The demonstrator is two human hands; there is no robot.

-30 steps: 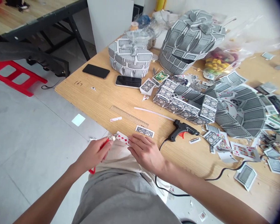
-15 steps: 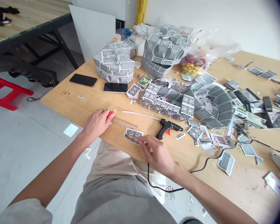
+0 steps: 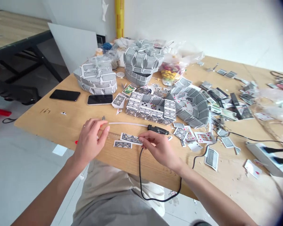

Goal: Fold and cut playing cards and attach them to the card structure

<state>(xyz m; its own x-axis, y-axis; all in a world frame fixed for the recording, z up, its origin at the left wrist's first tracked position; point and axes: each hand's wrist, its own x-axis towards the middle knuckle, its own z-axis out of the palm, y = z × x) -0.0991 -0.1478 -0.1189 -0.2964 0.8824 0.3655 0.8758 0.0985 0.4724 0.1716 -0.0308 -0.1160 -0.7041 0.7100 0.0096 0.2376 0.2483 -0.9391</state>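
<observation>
My right hand (image 3: 158,147) pinches the right end of a cut playing card strip (image 3: 129,137) with a dark patterned back. A second card strip (image 3: 122,144) lies on the table just in front of it. My left hand (image 3: 91,138) hovers over the table to the left, thumb and fingers apart, holding nothing. Beside its wrist shows a bit of the red knife (image 3: 76,142), mostly hidden. Between the hands lies a clear ruler (image 3: 113,135), partly covered. A black glue gun (image 3: 158,129) with a long white glue stick (image 3: 128,123) rests behind my right hand.
Two phones (image 3: 64,95) lie at the left. Card-built boxes (image 3: 151,110), a card basket (image 3: 195,106) and lidded card containers (image 3: 141,62) stand behind. Loose cards (image 3: 211,158) and a power strip (image 3: 266,157) spread right. The gun's black cord (image 3: 153,200) loops over the front edge.
The card now shows as two separate strips; my right hand has moved one away from the other. My left hand has let go of the red knife and opened. The view has shifted right.
</observation>
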